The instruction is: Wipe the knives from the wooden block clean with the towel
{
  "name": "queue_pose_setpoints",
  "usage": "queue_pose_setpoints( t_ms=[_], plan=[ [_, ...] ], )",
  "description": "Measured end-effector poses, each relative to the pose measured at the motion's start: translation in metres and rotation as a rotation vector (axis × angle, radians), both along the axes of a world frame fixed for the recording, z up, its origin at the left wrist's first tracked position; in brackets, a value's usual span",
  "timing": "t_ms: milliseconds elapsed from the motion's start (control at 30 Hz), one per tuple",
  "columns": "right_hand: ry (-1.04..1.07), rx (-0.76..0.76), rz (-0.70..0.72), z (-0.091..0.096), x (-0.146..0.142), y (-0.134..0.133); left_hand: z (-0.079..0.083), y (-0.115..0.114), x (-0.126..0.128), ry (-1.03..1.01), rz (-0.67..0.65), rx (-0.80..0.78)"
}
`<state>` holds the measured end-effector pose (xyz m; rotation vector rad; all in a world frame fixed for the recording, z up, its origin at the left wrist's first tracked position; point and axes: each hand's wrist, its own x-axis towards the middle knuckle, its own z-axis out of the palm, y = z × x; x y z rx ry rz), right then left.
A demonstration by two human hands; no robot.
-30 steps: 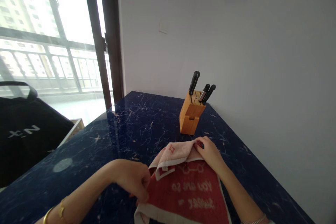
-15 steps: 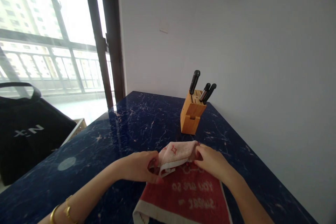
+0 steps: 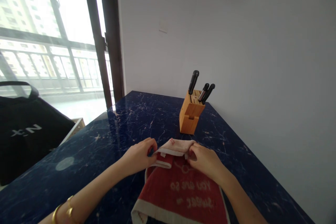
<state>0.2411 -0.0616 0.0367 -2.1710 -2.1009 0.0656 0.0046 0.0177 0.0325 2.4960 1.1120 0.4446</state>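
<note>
A red towel (image 3: 189, 189) with pale borders and mirrored lettering lies towards me on the dark blue marbled table. Its far end is folded over, showing a pinkish-white side with a small red star shape. My left hand (image 3: 141, 155) pinches the left corner of that folded end between thumb and fingers. At the right corner, my right hand (image 3: 203, 161) grips the same fold, its fingertips partly hidden by the cloth. Gold bracelets circle my left wrist. Below the fold, a small red flap with a white edge hangs near my left thumb.
Beyond the towel stands a wooden knife block (image 3: 190, 115) holding several black-handled knives (image 3: 193, 82). The marbled table (image 3: 139, 112) runs back to a grey wall. On the left are a black bag (image 3: 28, 129) and a glazed balcony door (image 3: 60, 42).
My left hand has risen slightly and moved its hold to the fold's left corner, pulling the edge straighter. The red flap beneath now shows. My right hand has shifted slightly left.
</note>
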Motion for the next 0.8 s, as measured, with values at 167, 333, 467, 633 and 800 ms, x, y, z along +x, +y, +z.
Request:
queue_pose_setpoints(
  t_ms=[167,333,467,633,800],
  plan=[
    [0.048,-0.016,-0.003,0.004,0.006,-0.001,-0.004,0.005,-0.003,0.012,0.038,0.007],
    [-0.007,-0.023,-0.030,-0.002,0.006,0.003,-0.011,0.003,-0.007,0.101,-0.030,-0.071],
    [-0.095,-0.001,-0.031,-0.005,0.002,0.008,-0.020,0.005,-0.003,0.133,-0.037,-0.107],
    [-0.135,0.017,-0.032,-0.005,-0.001,0.023,-0.022,0.011,0.006,0.161,0.056,-0.091],
    [-0.159,0.049,-0.013,-0.005,-0.006,0.043,-0.016,0.031,0.009,0.170,0.135,-0.039]
  ],
)
